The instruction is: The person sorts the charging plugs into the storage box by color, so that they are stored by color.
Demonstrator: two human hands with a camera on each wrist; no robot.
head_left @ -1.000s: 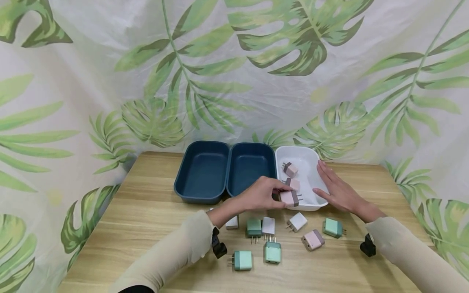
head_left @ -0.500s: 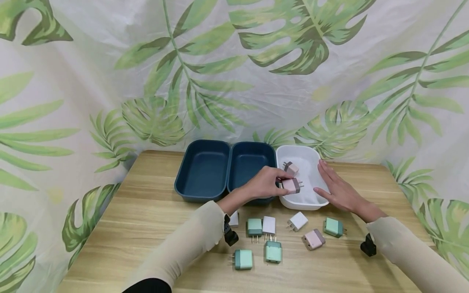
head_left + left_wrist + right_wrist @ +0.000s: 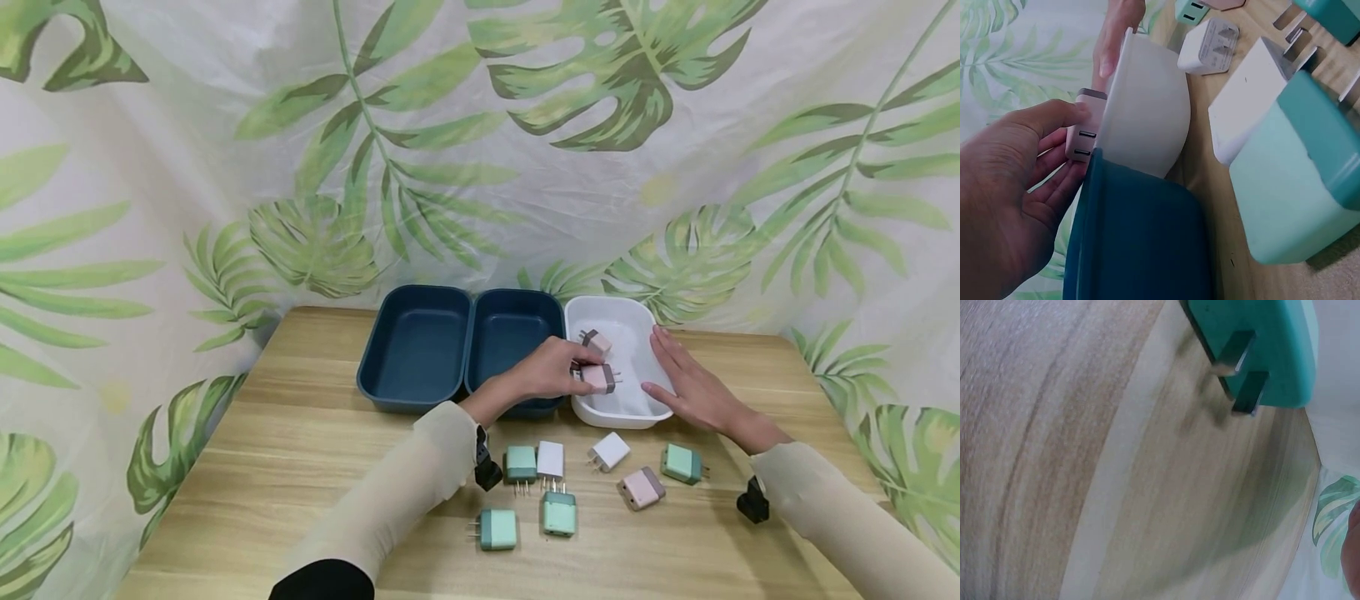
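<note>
My left hand (image 3: 551, 369) pinches a pink plug-in charger (image 3: 597, 379) between thumb and fingers, just inside the near left part of the white bin (image 3: 618, 417). In the left wrist view the thumb lies on the charger's side, with two USB ports showing. Behind it, another pink charger (image 3: 597, 342) lies in the bin; anything directly under the held one is hidden. On the bin's right rim rests my right hand (image 3: 693, 387), its fingers straight. The right wrist view catches only a sliver of that hand (image 3: 1352, 550), past a green charger (image 3: 1266, 350).
Two dark blue bins (image 3: 412, 350) stand left of the white one. In front lie green chargers (image 3: 497, 530), white chargers (image 3: 612, 451) and a pink charger (image 3: 642, 489), several with prongs sticking out. A leaf-print cloth (image 3: 420, 167) hangs behind the wooden table (image 3: 300, 433).
My left hand has carried the pink charger from the white bin's near rim inward and away from me, then slowed nearly to a stop. The right hand stays on the rim.
</note>
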